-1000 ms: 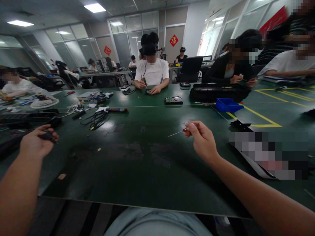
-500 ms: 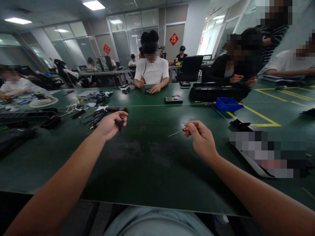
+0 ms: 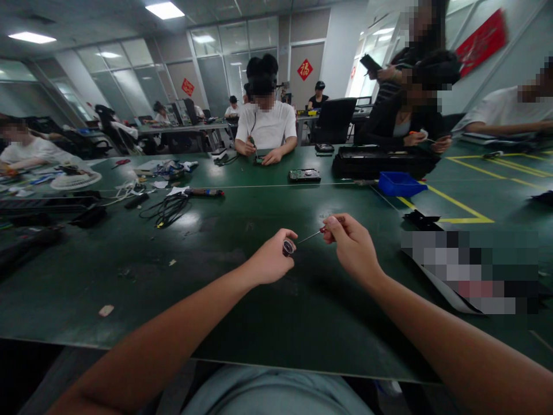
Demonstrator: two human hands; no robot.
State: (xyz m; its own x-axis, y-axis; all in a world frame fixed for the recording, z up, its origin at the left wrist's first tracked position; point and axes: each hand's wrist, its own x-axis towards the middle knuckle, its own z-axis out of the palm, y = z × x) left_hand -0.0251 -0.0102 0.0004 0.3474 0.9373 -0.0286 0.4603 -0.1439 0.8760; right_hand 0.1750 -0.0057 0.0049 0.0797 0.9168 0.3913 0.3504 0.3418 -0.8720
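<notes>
My left hand (image 3: 271,262) is closed around a small round dark part (image 3: 288,247), held just above the green table (image 3: 242,300). My right hand (image 3: 352,245) pinches a thin screwdriver (image 3: 320,231) with a red handle. Its metal tip points left and reaches the round part. Both hands hover over the middle of the table, close together.
Black cables (image 3: 166,208) and a pen-like tool (image 3: 205,192) lie far left. A hard drive (image 3: 305,175), a blue bin (image 3: 400,184) and a long black case (image 3: 380,161) sit beyond. A small black part (image 3: 421,219) lies right. Several people sit around the table.
My left hand has come from the far left across to the centre carrying the small part, meeting the screwdriver tip. My right hand has stayed nearly still.
</notes>
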